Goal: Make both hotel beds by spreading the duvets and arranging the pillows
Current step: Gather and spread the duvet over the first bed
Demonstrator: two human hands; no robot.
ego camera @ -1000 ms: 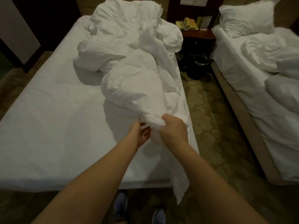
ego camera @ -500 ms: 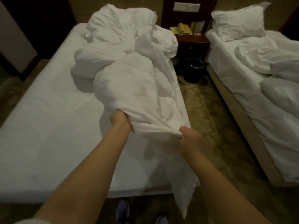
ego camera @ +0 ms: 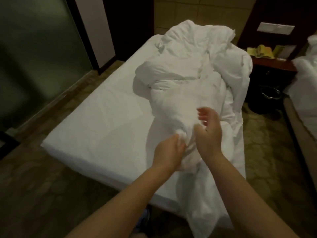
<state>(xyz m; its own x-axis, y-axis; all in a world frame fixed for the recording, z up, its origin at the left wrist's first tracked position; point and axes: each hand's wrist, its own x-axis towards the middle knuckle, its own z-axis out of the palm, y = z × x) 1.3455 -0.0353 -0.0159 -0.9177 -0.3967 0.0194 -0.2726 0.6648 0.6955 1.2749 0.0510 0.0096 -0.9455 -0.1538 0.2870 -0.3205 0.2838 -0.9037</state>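
Releasing its pinch, the right grip [ego camera: 208, 134] is hovering open beside the left grip [ego camera: 169, 152], which is clutching the duvet [ego camera: 185, 86] heaped just ahead on the bed [ego camera: 96, 131]; seeking out a true corner before spreading is looking wisest.

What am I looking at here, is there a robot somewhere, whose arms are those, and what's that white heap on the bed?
There is no robot. A person wears one camera on the head, looking forward and down, so the two bare arms are their own. The picture shows a bed with a smooth white sheet. On it lies a crumpled white duvet, bunched along the bed's right side, with one end hanging over the near edge. The left hand grips a fistful of the duvet. The right hand is open beside it, blurred, holding nothing. Farther right are a dark wooden nightstand and a black bin on the floor.
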